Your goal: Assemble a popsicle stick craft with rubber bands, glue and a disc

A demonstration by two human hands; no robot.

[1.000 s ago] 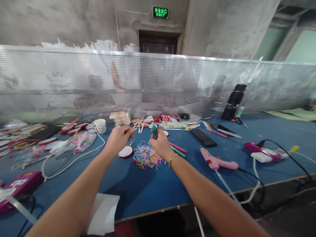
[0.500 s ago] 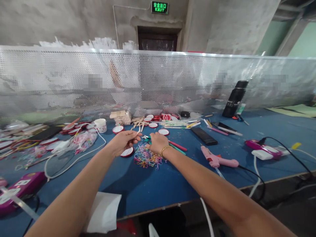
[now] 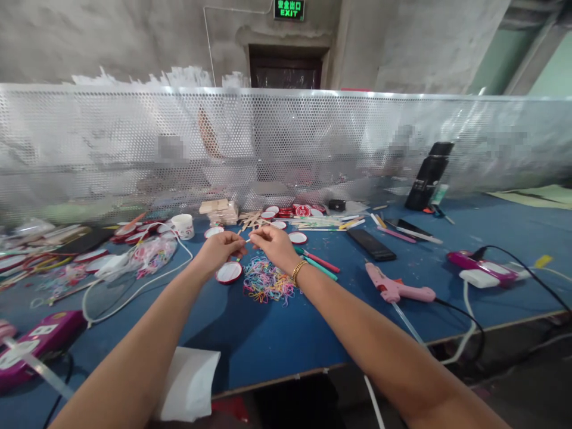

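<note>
My left hand [image 3: 220,253] is closed in a pinch on a small, thin white piece [image 3: 248,241], too small to name. From the other side my right hand [image 3: 276,245], with a gold bracelet at the wrist, pinches at the same piece, its fingertips almost meeting the left ones. Below the hands lies a heap of multicoloured short strings [image 3: 268,283]. A round white disc with a red rim [image 3: 229,272] rests just under my left hand. Beside my right wrist are a red pen [image 3: 324,262] and a teal pen [image 3: 320,268].
A pink glue gun [image 3: 395,286] lies at right, near a black phone [image 3: 372,244] and a black bottle [image 3: 429,176]. Wooden sticks [image 3: 251,220] and a paper cup [image 3: 182,226] stand farther back. A white cable [image 3: 134,292] loops at left. A perforated metal screen [image 3: 286,131] closes the rear.
My right hand has moved up and left, from beside a teal item above the strings to the fingertips of my left hand. My left hand has shifted slightly.
</note>
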